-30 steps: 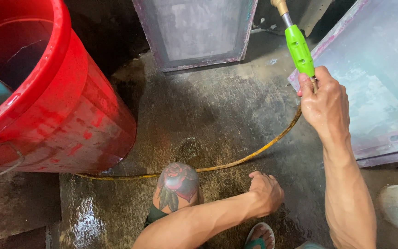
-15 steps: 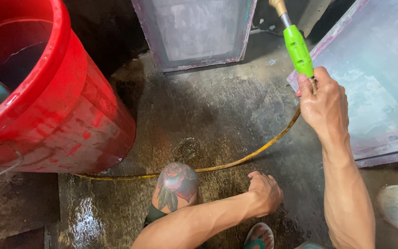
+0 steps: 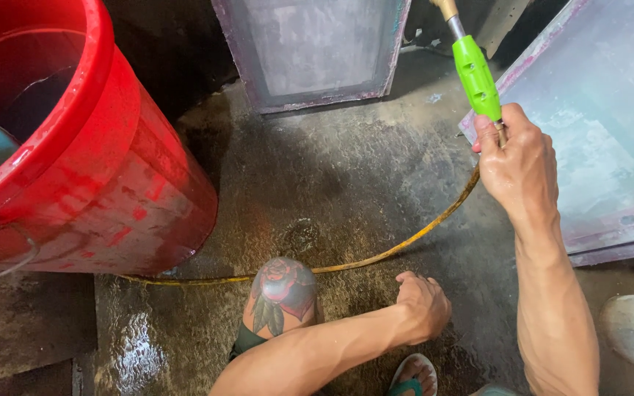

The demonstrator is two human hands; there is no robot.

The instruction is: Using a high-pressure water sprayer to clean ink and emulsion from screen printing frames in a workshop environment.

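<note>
Barely any change since a second ago: right hand fingers clamped on green spray wand, unmoved; left hand loosely curled, empty, over wet floor.

Spray wand: nozzle tip cut off by top edge; grip hidden inside right hand. Yellow hose passes behind the knee; its far end under the red bucket is unseen. Bucket cropped left and top. Left hand fingers curl under; contents indeterminate.
</note>
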